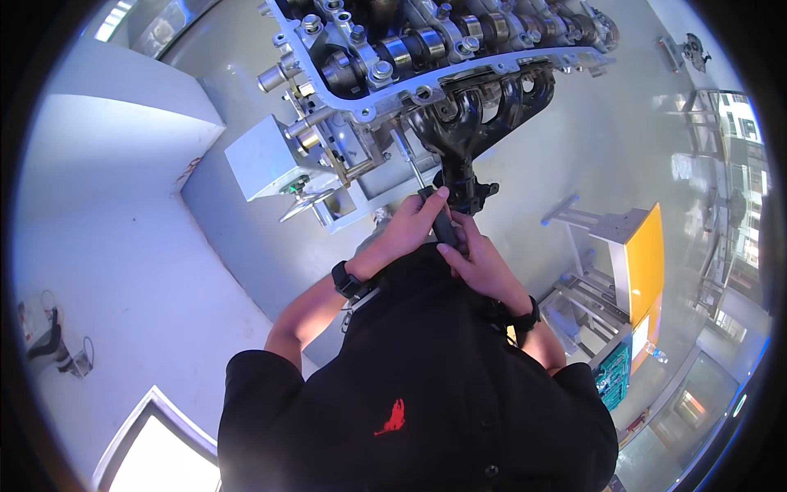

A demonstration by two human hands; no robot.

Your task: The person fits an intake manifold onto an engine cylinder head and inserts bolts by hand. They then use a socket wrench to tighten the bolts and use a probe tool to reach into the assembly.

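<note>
Both my hands are closed on the dark handle of a silver-shafted hand tool (443, 228), just in front of my chest. My left hand (410, 225) grips the upper part of the handle, thumb along it. Lower down, the fingers and thumb of my right hand (482, 261) close round its near end. The thin shaft points up and away toward the engine cylinder head (361, 108); whether its tip touches anything there is unclear. Right beside the shaft hangs a black exhaust manifold (467, 131), bolted to the head's near side. Camshafts (412, 51) lie exposed on top.
A grey metal box (266, 160) and a handwheel (310, 203) belong to the engine stand at left. To the right stands a yellow-topped table (643, 262), with a green toolbox-like tray (613, 375) nearer me. A white wall or partition (123, 205) runs along the left.
</note>
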